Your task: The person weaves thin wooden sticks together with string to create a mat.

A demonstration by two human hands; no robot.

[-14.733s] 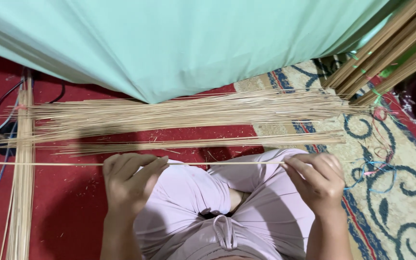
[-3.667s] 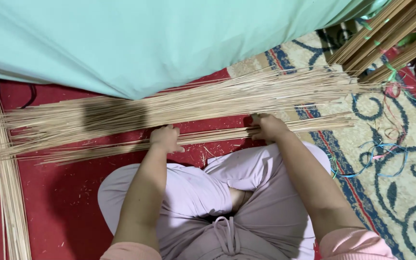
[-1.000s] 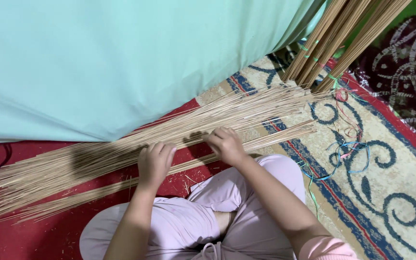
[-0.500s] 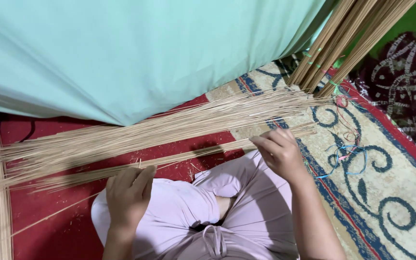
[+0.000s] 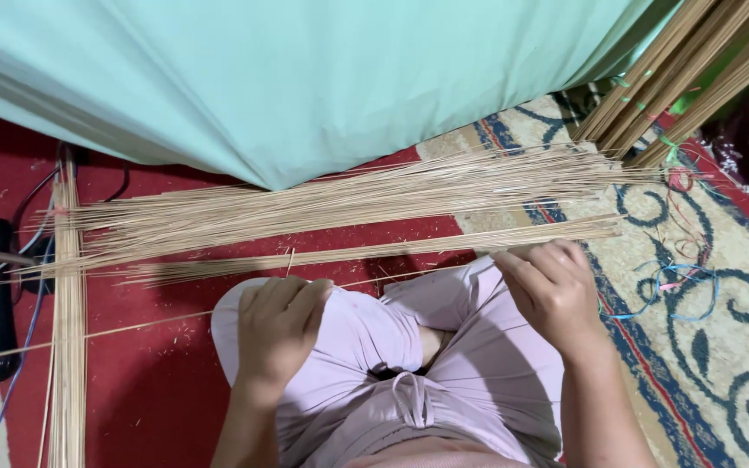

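A single stick (image 5: 175, 321) runs across the lap, pinched in the left hand (image 5: 277, 325) and the right hand (image 5: 552, 290), both closed on it; just beyond the knuckles lies the stick pile (image 5: 348, 208) under teal cloth (image 5: 305, 78)

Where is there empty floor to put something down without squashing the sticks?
Bare red mat lies between the upright bundle of sticks and the left hand. The patterned carpet beyond the right hand is open too. Ahead of the knees, the spread sticks crowd the floor.
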